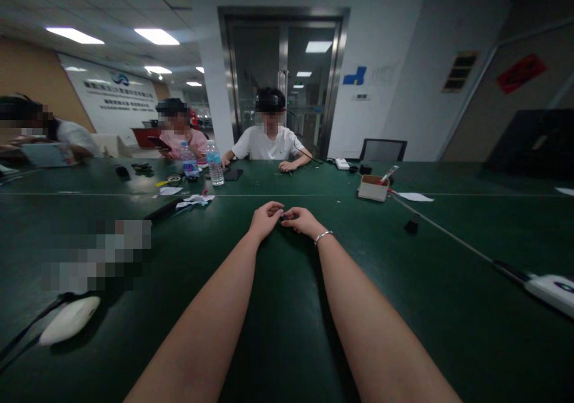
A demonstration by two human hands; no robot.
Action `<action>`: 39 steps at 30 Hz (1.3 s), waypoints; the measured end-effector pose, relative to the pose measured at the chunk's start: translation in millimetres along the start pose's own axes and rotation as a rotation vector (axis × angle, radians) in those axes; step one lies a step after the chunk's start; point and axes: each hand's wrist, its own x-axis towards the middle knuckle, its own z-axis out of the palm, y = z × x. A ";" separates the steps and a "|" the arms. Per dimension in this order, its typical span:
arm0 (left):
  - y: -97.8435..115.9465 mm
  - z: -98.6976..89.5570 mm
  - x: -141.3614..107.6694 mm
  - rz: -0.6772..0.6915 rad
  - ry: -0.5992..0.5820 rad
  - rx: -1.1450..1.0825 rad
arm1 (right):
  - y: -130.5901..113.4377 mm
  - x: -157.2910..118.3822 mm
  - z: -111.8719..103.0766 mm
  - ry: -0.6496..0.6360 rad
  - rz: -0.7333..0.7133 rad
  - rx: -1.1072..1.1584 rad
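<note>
Both my arms reach out over the dark green table, and the hands meet near its middle. My left hand (pixel 264 219) is closed, its thumb and fingertips pinched at a small dark object (pixel 283 217). From the other side my right hand (pixel 301 220) pinches the same object between thumb and fingers. Only a little of this object shows; its kind is too small to make out. A silver bracelet (pixel 323 236) circles my right wrist.
Past my hands stand two water bottles (pixel 215 165) and a small cardboard box (pixel 373 188). A black clip-like item (pixel 411 223) lies right. Left are crumpled papers (pixel 195 201) and a white mouse-shaped device (pixel 70 320); a white device (pixel 551 292) lies far right. Several people sit across.
</note>
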 end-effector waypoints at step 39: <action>-0.4 -3.4 -0.6 -0.173 0.064 0.182 | -7.2 -4.9 4.5 0.041 -0.004 -0.070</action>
